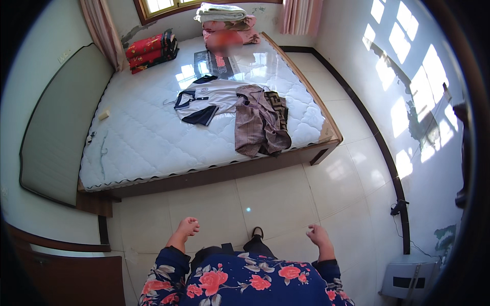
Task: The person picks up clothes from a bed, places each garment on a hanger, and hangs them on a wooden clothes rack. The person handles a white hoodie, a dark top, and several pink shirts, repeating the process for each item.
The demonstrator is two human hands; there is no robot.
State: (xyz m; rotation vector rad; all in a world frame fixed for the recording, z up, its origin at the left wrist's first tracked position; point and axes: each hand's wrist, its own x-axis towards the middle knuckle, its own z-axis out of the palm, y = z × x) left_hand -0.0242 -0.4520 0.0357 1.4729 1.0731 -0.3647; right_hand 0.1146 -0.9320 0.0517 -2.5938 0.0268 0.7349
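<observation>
Both my hands hang in the air over the floor, away from the bed. My left hand (189, 227) has loosely bent fingers and holds nothing that I can see. My right hand (319, 235) is likewise loosely bent, with no object showing in it. Beyond them stands a bed with a white quilted mattress (153, 137). On it lie a white polo shirt (219, 92) with dark collar and sleeves, and a brown checked shirt (252, 122) overlapping its right side. A dark patterned garment (278, 109) partly shows beneath the checked shirt.
Folded red bedding (150, 51) and stacked pink bedding with a pale towel (220, 13) sit at the mattress's far side. A small yellowish block (104, 115) lies near the grey headboard (64, 122). A grey-white box-shaped appliance (410, 279) stands at lower right, a brown wooden panel (76, 278) at lower left.
</observation>
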